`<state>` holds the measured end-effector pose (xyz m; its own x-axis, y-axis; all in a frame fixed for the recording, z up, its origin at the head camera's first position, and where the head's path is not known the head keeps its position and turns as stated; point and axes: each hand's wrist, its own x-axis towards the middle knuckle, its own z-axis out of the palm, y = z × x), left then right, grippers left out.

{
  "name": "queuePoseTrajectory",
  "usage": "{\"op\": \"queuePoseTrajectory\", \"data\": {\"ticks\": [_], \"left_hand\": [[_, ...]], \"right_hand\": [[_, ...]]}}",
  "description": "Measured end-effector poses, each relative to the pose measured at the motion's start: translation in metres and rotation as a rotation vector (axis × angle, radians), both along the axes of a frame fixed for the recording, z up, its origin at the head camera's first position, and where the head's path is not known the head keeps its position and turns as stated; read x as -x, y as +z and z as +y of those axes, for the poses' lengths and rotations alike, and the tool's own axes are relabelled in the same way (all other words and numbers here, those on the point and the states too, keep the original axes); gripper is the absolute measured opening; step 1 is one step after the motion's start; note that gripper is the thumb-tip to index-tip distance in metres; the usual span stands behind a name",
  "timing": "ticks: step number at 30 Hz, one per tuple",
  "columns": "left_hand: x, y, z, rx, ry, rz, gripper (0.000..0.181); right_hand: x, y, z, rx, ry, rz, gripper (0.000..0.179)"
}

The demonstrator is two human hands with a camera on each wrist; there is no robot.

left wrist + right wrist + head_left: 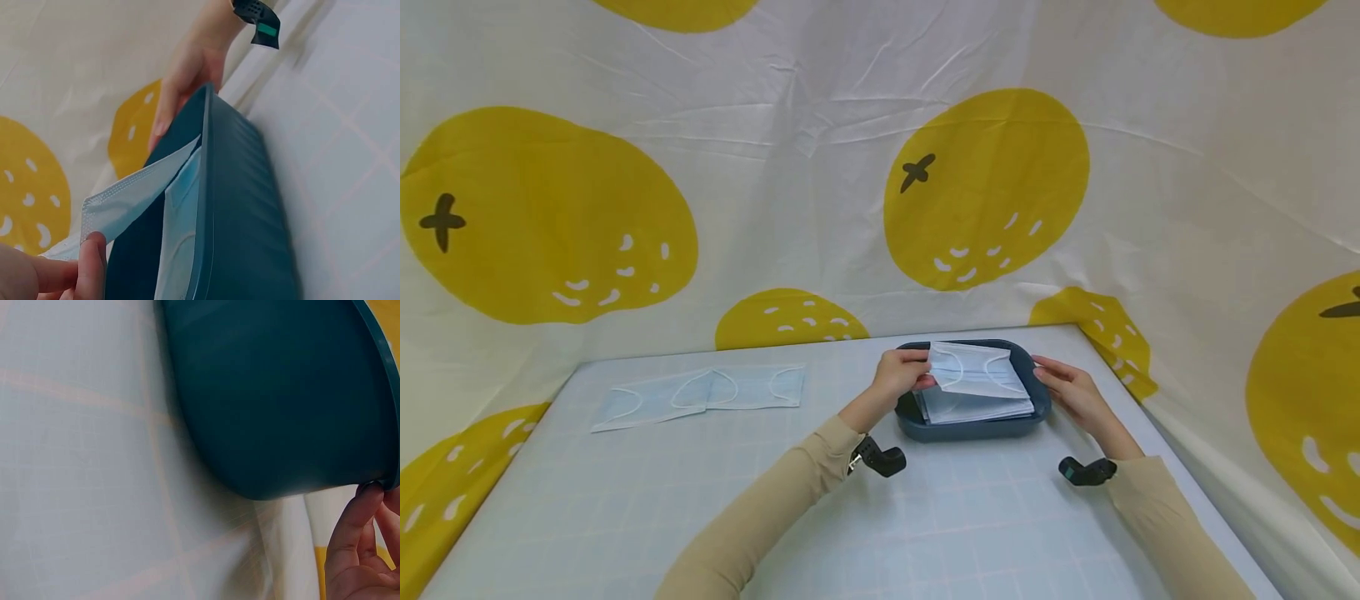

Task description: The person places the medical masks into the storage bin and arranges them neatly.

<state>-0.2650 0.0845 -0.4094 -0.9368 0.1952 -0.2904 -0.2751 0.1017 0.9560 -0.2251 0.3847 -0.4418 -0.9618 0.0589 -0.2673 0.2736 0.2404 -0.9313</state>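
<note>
A dark blue rectangular tub (970, 431) stands on the table at centre right, with a stack of pale blue face masks (977, 409) inside. Above the stack, my left hand (901, 372) pinches the left end of a face mask (981, 369) between thumb and fingers. The left wrist view shows this held mask (134, 190) slanting up from the other masks, its pinched end beyond the rim. My right hand (1077, 396) touches the outside of the tub's right end with extended fingers. In the right wrist view its thumb (359, 515) meets the tub just under the rim.
Two overlapping face masks (700, 396) lie flat on the left part of the pale gridded table (865, 533). A white curtain with yellow fruit shapes (820, 192) hangs right behind the table and along its sides.
</note>
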Motion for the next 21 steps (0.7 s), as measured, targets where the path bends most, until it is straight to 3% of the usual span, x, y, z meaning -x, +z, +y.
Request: {"op": "queuePoseTrajectory", "data": {"ticks": [21], "left_hand": [[-0.0024,-0.0055,0.0077,0.014,-0.019,0.015,0.031]], "right_hand": [[0.0013,-0.0033,0.0007,-0.006,-0.007,-0.007,0.062]]}}
